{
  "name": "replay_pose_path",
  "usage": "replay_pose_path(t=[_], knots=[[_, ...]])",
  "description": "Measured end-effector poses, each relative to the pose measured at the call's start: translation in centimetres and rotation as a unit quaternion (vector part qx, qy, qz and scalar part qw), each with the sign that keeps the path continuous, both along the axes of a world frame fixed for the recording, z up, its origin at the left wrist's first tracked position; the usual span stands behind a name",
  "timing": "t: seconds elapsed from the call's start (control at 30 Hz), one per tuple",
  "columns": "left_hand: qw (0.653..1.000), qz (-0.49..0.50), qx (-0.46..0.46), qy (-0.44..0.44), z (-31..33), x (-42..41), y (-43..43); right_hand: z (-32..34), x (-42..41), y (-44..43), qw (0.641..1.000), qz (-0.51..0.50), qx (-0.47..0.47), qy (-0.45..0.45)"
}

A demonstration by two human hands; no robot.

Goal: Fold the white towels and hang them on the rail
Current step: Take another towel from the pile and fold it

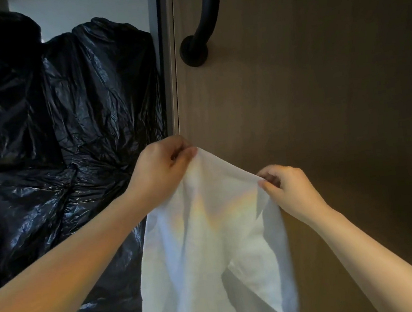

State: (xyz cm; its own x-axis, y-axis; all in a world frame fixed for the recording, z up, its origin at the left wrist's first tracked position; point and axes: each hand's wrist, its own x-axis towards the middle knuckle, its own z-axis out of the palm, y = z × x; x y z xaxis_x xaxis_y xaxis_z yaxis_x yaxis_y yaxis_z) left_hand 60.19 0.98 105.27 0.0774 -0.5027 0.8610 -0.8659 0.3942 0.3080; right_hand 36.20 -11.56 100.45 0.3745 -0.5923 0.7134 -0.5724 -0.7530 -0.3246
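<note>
A white towel (206,254) hangs in front of me, held up by its top edge. My left hand (161,169) pinches the upper left corner between thumb and fingers. My right hand (289,189) pinches the top edge a little lower and to the right. The cloth sags loosely between the two hands and drops out of view at the bottom. A black curved bar (205,13) is fixed to the wooden door (319,77) above the hands.
Several bulging black plastic bags (53,122) are stacked on the left, close to my left forearm. A grey door frame edge (168,69) runs vertically between the bags and the wooden door.
</note>
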Motion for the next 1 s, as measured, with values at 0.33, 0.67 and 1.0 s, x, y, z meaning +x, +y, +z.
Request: replay_pose_path(t=[0.33, 0.67, 1.0], knots=[[0.997, 0.060, -0.028, -0.031, 0.7, 0.5, -1.0, -0.1, 0.8, -1.1, 0.989, -0.111, 0.065, -0.073], [0.984, 0.173, 0.007, -0.028, -0.7, 3.8, -1.5, 0.0, 2.8, 0.7, 0.972, 0.017, 0.019, -0.232], [0.999, 0.015, 0.041, -0.027, -1.9, -1.6, -0.1, 3.0, 4.3, 3.8, 0.982, 0.157, -0.040, -0.096]])
